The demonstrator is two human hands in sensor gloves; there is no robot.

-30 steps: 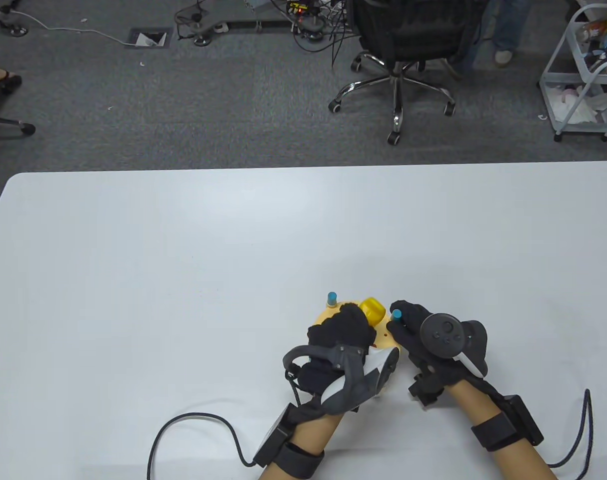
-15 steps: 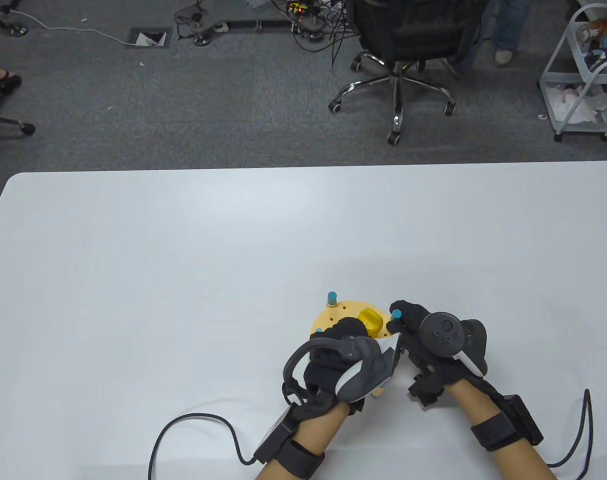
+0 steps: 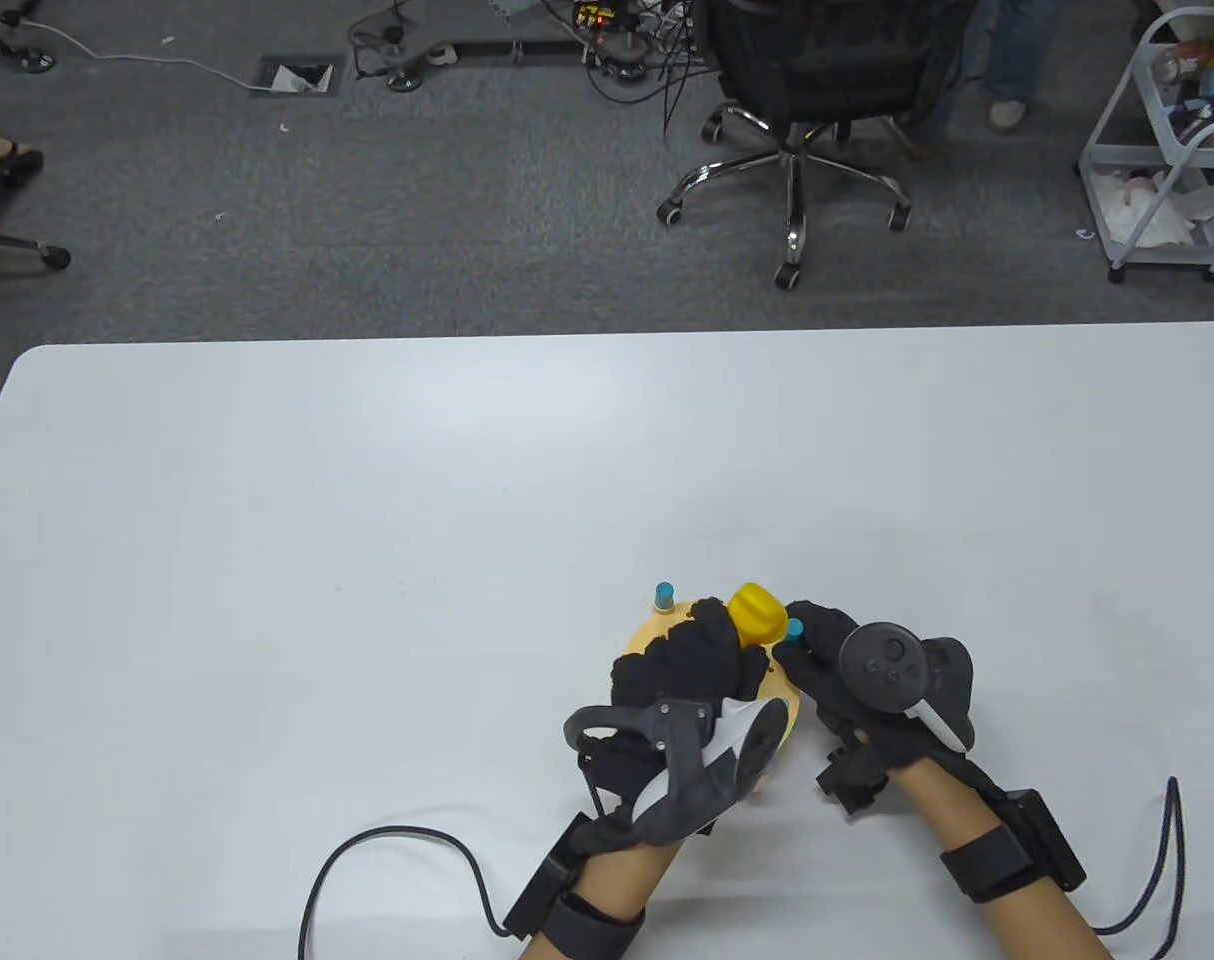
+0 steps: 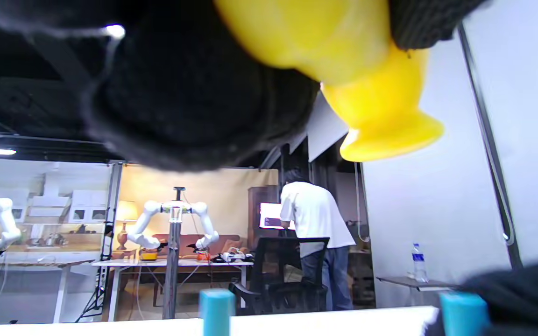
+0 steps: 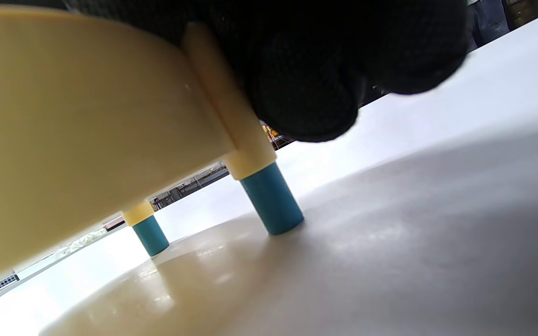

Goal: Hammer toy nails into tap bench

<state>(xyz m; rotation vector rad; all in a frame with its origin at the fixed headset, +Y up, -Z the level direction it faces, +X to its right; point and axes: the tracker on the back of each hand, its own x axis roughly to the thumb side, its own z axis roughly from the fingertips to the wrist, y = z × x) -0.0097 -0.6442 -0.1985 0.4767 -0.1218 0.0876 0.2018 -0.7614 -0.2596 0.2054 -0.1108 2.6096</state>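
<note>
The round cream tap bench (image 3: 655,630) stands on the white table near the front. One blue peg (image 3: 664,594) sticks up at its far left and another (image 3: 795,630) at its right edge. My left hand (image 3: 702,645) grips the yellow toy hammer, whose head (image 3: 757,612) is lifted over the bench beside the right peg. The left wrist view shows the hammer head (image 4: 371,93) above both pegs (image 4: 216,310). My right hand (image 3: 805,645) holds the bench's right rim by that peg. In the right wrist view its fingers (image 5: 343,60) press on the bench side (image 5: 77,130), above the blue legs (image 5: 271,205).
A black cable (image 3: 397,850) curls on the table left of my left forearm. The table's far edge (image 3: 607,335) borders grey carpet with an office chair (image 3: 797,90) and a white cart (image 3: 1167,150).
My left hand brought the hammer head down onto the bench half a second ago and has now lifted it, slightly right, beside the right peg. My right hand has stayed put.
</note>
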